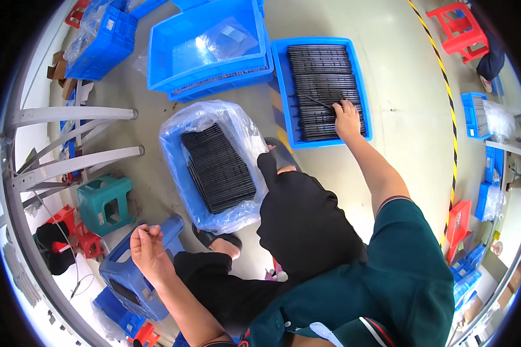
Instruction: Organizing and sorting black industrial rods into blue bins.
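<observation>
Toward the upper right, reaching with the right hand over a blue tray full of black strips, with fingers half bent and close together near the end of one slanting strip atop the rows; cannot tell whether pinching it or only touching. Near a blue stool at lower left, holding up the left hand with fingertips curled toward the thumb; cannot tell whether gripping anything small. Packed likewise by the feet, in a plastic-lined box. Judging by looks, probably light and fairly stiff singly, smooth enough to slide, heavy only by the trayful. Best taken near mid-length between thumb and fingertips, lifting level to avoid bending or snagging.
</observation>
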Action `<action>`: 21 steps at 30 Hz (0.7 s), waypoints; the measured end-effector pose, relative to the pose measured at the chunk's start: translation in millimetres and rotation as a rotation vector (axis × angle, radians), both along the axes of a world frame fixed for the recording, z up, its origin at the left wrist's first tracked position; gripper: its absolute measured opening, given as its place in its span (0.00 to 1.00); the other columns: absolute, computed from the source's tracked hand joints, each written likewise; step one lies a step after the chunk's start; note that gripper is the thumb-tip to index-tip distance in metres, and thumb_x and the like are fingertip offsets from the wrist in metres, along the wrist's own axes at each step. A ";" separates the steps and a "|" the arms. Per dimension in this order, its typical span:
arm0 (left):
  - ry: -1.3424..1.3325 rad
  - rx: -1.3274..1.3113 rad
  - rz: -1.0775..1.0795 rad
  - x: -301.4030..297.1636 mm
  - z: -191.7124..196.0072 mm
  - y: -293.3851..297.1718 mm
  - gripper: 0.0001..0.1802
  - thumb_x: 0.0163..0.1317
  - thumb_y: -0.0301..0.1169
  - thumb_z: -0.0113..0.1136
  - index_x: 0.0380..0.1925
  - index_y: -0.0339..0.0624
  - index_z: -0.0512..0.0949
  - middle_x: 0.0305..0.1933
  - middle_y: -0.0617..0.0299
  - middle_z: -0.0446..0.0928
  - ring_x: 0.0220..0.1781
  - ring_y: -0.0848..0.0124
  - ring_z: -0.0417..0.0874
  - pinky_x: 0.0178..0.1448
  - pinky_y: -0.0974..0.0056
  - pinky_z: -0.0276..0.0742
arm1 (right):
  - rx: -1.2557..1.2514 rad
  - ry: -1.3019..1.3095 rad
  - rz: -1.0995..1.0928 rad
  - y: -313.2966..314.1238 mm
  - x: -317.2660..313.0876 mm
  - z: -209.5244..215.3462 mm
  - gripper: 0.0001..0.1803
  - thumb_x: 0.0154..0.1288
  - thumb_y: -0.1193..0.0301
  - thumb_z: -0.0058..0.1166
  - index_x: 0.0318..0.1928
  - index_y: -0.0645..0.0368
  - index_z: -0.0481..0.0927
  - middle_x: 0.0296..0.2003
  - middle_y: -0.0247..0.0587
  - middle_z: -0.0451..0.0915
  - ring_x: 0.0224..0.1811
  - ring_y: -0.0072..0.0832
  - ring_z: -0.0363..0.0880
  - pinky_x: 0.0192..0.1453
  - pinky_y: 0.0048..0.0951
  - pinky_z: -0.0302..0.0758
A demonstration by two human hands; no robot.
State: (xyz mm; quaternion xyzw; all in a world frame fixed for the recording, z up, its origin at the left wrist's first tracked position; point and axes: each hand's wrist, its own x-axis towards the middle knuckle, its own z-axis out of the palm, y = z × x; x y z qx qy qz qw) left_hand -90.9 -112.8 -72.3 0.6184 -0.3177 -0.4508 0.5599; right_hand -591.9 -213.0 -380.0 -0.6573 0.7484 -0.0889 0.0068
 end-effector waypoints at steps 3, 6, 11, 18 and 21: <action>-0.015 0.003 -0.024 2.8 -0.2 1.2 0.09 0.67 0.33 0.50 0.39 0.40 0.74 0.32 0.62 0.76 0.39 0.73 0.77 0.44 0.70 0.70 | -0.002 0.007 0.056 -3.0 3.1 14.0 0.16 0.57 0.72 0.48 0.48 0.49 0.72 0.53 0.41 0.70 0.60 0.39 0.64 0.60 0.43 0.63; -0.019 -0.001 -0.019 5.3 -0.4 2.8 0.09 0.67 0.33 0.50 0.39 0.40 0.74 0.32 0.62 0.77 0.39 0.73 0.78 0.43 0.70 0.70 | 0.032 0.034 0.162 -8.4 5.6 22.5 0.18 0.55 0.67 0.55 0.48 0.50 0.72 0.49 0.38 0.71 0.56 0.36 0.67 0.54 0.39 0.66; -0.034 -0.003 -0.010 3.9 1.2 2.8 0.09 0.67 0.32 0.50 0.39 0.40 0.75 0.32 0.61 0.77 0.40 0.73 0.78 0.43 0.69 0.70 | 0.177 0.053 0.290 -20.5 -3.5 25.0 0.19 0.55 0.67 0.55 0.49 0.50 0.73 0.45 0.36 0.73 0.51 0.34 0.70 0.50 0.36 0.71; -0.034 -0.015 -0.016 3.8 5.2 5.2 0.09 0.67 0.32 0.50 0.40 0.40 0.74 0.33 0.61 0.77 0.39 0.73 0.78 0.43 0.69 0.70 | 0.230 0.192 0.364 -37.9 -10.8 28.3 0.11 0.58 0.72 0.46 0.42 0.48 0.74 0.40 0.35 0.73 0.48 0.33 0.72 0.45 0.34 0.75; -0.043 -0.016 -0.017 3.8 4.6 5.6 0.09 0.67 0.32 0.50 0.40 0.40 0.74 0.33 0.61 0.77 0.39 0.73 0.78 0.43 0.69 0.70 | 0.271 0.086 0.307 -39.4 -11.3 29.3 0.12 0.55 0.71 0.53 0.42 0.50 0.74 0.40 0.35 0.74 0.48 0.33 0.72 0.46 0.35 0.76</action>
